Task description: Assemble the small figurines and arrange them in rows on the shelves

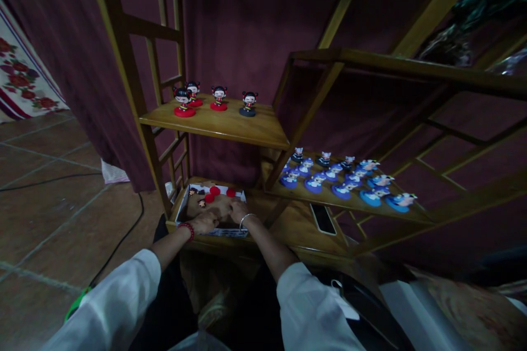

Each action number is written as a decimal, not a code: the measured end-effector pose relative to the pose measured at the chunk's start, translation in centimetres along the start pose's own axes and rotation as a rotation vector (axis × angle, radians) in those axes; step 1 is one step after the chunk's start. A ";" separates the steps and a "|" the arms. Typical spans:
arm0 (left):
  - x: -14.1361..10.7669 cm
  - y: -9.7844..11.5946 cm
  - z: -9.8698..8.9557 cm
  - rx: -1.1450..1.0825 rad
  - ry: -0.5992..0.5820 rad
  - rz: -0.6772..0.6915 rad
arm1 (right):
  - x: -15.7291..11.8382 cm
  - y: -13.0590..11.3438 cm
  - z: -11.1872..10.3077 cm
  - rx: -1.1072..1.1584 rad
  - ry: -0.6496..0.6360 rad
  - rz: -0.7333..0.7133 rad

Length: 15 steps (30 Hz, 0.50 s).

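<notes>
A shallow box [241, 233] with patterned sides stands on the low wooden shelf. Red round bases [214, 190] and small dark-haired figure parts [201, 203] lie in it on brown material. My left hand [205, 222], below a red bead bracelet, reaches into the box's near side with its fingers bent together. Across from it, my right hand [237, 210], with a silver bangle at the wrist, is in the box's right part, fingers curled. What either hand holds, if anything, is too small and dim to make out.
Black-haired figurines [219, 97] stand on the upper shelf [230, 127]. Several blue and purple figurines [316, 181] fill a shelf to the right. A phone [323, 219] lies on the lower shelf. Wooden posts [154, 175] rise at the left; a cable [130, 230] crosses the floor.
</notes>
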<state>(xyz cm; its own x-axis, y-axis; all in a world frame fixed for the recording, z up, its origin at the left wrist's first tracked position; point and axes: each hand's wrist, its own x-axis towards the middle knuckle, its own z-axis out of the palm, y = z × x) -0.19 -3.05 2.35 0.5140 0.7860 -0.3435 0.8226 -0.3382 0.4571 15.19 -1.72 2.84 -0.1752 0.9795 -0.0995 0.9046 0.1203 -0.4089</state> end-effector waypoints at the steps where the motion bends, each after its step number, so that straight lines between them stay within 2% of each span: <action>1: 0.2 0.0 0.0 -0.005 -0.005 -0.003 | 0.1 0.2 0.2 -0.014 -0.018 0.011; 8: 2.5 -0.3 0.4 -0.018 0.000 0.011 | 1.0 1.1 1.1 -0.023 -0.081 0.066; 15: 5.1 -1.0 1.6 -0.074 0.053 -0.049 | 2.2 1.7 1.7 -0.019 -0.057 0.116</action>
<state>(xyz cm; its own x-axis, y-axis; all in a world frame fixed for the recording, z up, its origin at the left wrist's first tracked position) 2.02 0.48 -1.11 0.4587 0.8274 -0.3241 0.8250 -0.2610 0.5012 15.61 0.38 0.36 -0.0898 0.9764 -0.1966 0.9273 0.0100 -0.3741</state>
